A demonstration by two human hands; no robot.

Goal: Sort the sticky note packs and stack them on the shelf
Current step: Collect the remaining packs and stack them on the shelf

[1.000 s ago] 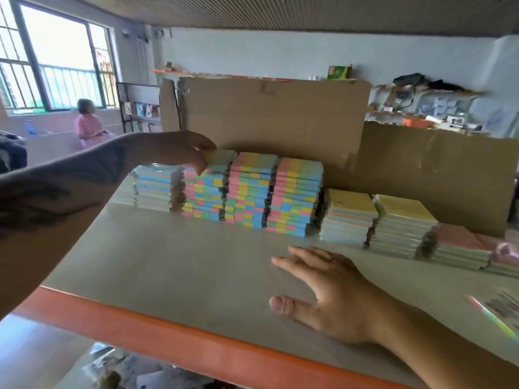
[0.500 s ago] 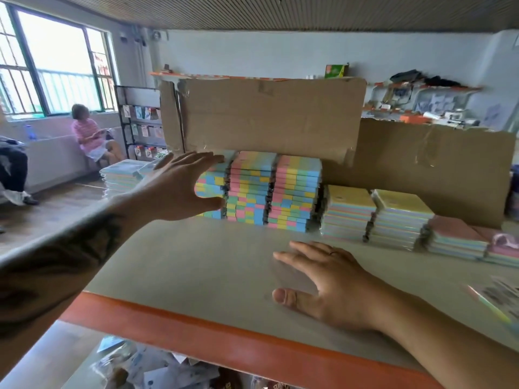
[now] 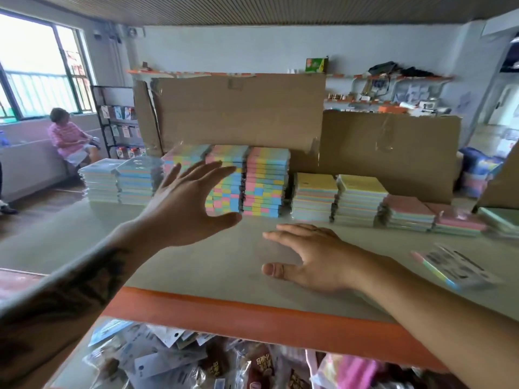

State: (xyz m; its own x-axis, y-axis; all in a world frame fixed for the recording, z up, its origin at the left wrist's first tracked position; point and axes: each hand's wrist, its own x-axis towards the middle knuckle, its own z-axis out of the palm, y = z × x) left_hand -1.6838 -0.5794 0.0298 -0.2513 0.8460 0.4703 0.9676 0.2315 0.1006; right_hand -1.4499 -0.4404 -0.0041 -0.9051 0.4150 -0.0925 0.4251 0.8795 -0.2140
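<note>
Stacks of sticky note packs line the back of the grey shelf board (image 3: 196, 265). Three tall multicolour stacks (image 3: 265, 182) stand in the middle, pale blue stacks (image 3: 120, 181) to their left, yellow-topped stacks (image 3: 337, 197) and low pink-topped stacks (image 3: 410, 214) to their right. My left hand (image 3: 188, 203) hovers open with spread fingers in front of the leftmost multicolour stack and holds nothing. My right hand (image 3: 309, 256) lies flat, palm down, on the shelf board. A single wrapped pack (image 3: 455, 269) lies loose at the right.
Cardboard sheets (image 3: 241, 110) stand behind the stacks. The shelf has an orange front edge (image 3: 252, 315); bagged goods (image 3: 196, 360) lie below it. A person in pink (image 3: 67, 136) sits by the window at far left, next to a black display rack (image 3: 118, 122).
My left hand has come off the top of the left multicolour stack and drawn back toward me, fingers spread. My right hand has stayed flat on the shelf.
</note>
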